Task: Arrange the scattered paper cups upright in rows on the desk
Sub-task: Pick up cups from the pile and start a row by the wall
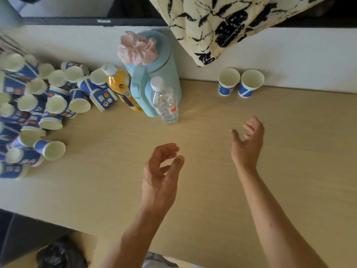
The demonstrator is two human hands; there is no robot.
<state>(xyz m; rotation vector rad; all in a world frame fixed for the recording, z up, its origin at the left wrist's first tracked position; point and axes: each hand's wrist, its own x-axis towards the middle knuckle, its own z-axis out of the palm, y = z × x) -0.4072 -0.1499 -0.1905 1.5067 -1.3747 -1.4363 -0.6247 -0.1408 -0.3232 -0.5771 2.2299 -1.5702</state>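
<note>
Two blue-and-white paper cups stand upright side by side at the back right of the wooden desk (212, 171), the left one (228, 81) touching the right one (251, 83). A heap of several more such cups (41, 105) lies tumbled on their sides at the desk's left end. My left hand (162, 171) hovers over the middle of the desk, fingers loosely curled, holding nothing. My right hand (248, 144) hangs to its right, fingers relaxed and spread, also holding nothing. Both hands are well apart from any cup.
A pale blue kettle (154, 80) with a pink tissue (137, 48) on top stands mid-back. An orange drink bottle (120, 86) and a clear water bottle (165, 101) stand beside it. A black-patterned cloth (231, 22) hangs over the back right. The desk's front edge runs lower left.
</note>
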